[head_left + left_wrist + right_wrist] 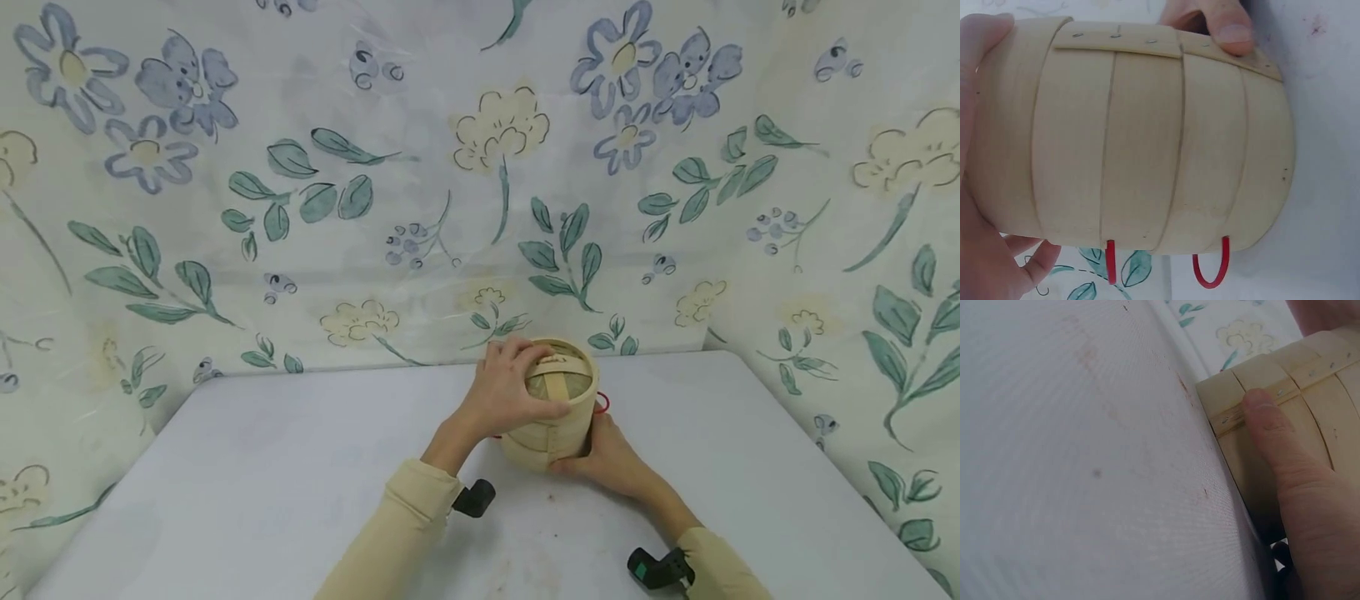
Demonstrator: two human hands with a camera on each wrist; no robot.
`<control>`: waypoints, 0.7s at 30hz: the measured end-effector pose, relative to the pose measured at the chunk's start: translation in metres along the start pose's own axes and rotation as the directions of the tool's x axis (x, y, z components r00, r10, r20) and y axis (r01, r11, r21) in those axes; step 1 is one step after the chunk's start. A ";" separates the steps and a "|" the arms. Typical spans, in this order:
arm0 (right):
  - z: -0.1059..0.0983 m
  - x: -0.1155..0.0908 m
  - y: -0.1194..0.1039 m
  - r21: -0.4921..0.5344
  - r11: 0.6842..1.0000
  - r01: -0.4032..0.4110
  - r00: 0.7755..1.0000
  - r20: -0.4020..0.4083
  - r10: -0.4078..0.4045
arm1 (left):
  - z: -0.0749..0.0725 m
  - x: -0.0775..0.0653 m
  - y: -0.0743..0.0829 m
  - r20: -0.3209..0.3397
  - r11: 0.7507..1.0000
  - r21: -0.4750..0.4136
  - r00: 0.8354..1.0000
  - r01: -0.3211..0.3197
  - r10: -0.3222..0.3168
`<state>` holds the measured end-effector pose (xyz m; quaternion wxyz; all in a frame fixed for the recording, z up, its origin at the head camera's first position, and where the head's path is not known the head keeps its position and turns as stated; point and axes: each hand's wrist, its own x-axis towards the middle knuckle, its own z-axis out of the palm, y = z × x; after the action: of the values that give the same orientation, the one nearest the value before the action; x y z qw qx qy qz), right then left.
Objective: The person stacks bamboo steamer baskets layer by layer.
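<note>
A small stacked bamboo steamer [543, 437] with a woven lid [576, 385] is upright near the table's far edge. My left hand [501, 390] grips its top from the left, fingers spread over the lid's rim and thumb along the near side. Low on the right side, my right hand [618, 460] holds the base, its thumb pressed across the front. The right wrist view shows that thumb [1272, 434] on a stapled seam, with the base against the tabletop. Red loops [1110, 262] stick out from the steamer's side in the left wrist view. The right hand's other fingers are mostly hidden.
The white tabletop [262, 483] carries faint reddish-brown marks in front of the steamer. A floral-patterned sheet [420, 167] rises behind the table and at both sides. Black wrist cameras [474, 498] sit below each hand, close to the table.
</note>
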<state>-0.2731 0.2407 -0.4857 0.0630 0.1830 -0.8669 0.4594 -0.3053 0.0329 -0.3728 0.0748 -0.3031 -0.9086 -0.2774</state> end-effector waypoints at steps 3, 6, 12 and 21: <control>-0.003 0.000 -0.001 -0.003 1.000 -0.007 1.000 -0.006 0.007 | 0.002 0.001 0.001 -0.007 1.000 -0.004 1.000 -0.004 0.004; -0.004 -0.001 -0.003 0.008 1.000 -0.022 1.000 -0.007 0.022 | 0.002 0.001 0.002 -0.004 1.000 -0.005 1.000 -0.003 0.003; -0.002 0.001 -0.001 0.009 1.000 -0.007 1.000 0.010 0.007 | -0.004 -0.002 0.000 0.021 1.000 -0.003 1.000 -0.002 0.002; 0.000 -0.001 -0.002 0.007 1.000 -0.012 1.000 0.011 0.012 | -0.007 -0.004 -0.004 0.064 0.998 -0.053 0.997 -0.035 0.039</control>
<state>-0.2711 0.2399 -0.4849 0.0549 0.1805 -0.8667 0.4617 -0.3050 0.0242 -0.3703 0.0424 -0.3307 -0.8973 -0.2892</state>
